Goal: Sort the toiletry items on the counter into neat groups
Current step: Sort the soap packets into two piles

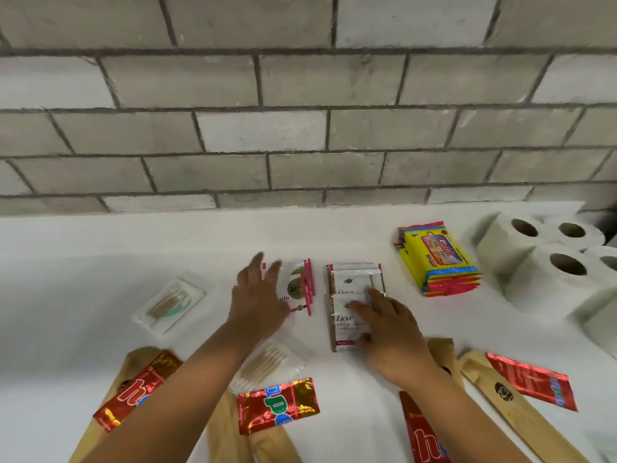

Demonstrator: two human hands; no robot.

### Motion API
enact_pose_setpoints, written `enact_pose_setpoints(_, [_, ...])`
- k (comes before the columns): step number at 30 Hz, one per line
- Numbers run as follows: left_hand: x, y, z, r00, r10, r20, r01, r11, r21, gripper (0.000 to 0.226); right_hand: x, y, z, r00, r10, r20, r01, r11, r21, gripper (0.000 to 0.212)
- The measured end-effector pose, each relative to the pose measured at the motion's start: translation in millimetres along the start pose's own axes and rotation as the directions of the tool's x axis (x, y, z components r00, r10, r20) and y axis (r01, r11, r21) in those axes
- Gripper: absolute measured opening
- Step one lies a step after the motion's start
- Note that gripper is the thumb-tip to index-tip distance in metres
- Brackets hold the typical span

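Note:
On the white counter [100,248], my left hand [257,302] lies flat with fingers spread over a stack of pink-edged sachets [302,285]. My right hand [389,332] rests on the lower right of a pile of white Dove sachets [350,295], fingers loosely apart. A stack of yellow wet-wipe packs [435,259] sits to the right, beside several toilet paper rolls [547,262]. Red foil sachets [278,404] lie near the front edge, one under my left forearm [137,389], and others at the right [534,379]. A clear pack of cotton swabs [267,360] lies between my arms.
A clear plastic case with small picks [172,302] lies left of my left hand. Brown paper sleeves [514,402] lie along the front edge on both sides. A grey brick wall [300,111] rises right behind the counter.

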State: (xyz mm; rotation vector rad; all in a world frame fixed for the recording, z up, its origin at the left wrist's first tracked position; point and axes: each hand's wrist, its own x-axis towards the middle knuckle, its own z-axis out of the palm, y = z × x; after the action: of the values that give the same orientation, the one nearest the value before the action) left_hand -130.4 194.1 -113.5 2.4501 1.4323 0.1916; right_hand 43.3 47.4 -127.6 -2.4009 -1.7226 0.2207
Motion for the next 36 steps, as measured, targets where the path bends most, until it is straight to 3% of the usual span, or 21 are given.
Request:
enact_pose_setpoints(3, [0,3,5,0.933,0.141,0.332,-0.176,0.981,0.077,0.097,-3,3,-2,0.992,0.019,0.124,-0.012,0.999,-0.051,0.079])
enact_pose_setpoints(5, [4,2,10,0.897,0.133,0.421,-0.199,0.973,0.115,0.102,3,1,-7,0.994,0.009,0.106,0.0,0.997,-0.08,0.084])
enact_pose_setpoints(10, [51,3,15,0.913,0.109,0.392,-0.202,0.958,0.204,0.101,58,4,-3,0.985,0.037,0.169,-0.025,0.997,-0.073,0.088])
enact_pose_setpoints(16, [70,9,4,0.933,0.195,0.303,-0.303,0.879,0.368,0.085,85,10,-10,0.985,0.027,0.173,-0.012,0.996,-0.086,0.089])
enact_pose_setpoints(27, [82,8,5,0.915,0.239,0.324,-0.328,0.909,0.257,0.083,106,23,-11,0.996,0.002,0.086,0.002,0.999,-0.047,0.099])
enact_pose_setpoints(33, [80,10,8,0.873,0.418,0.25,-0.481,0.823,0.303,0.073,101,27,-4,0.991,-0.015,0.134,-0.001,0.993,0.118,0.108])
enact_pose_setpoints(36, [83,16,8,0.871,0.43,0.237,-0.489,0.806,0.332,0.063,98,27,-4,0.995,-0.011,0.1,-0.009,0.979,0.202,0.105])
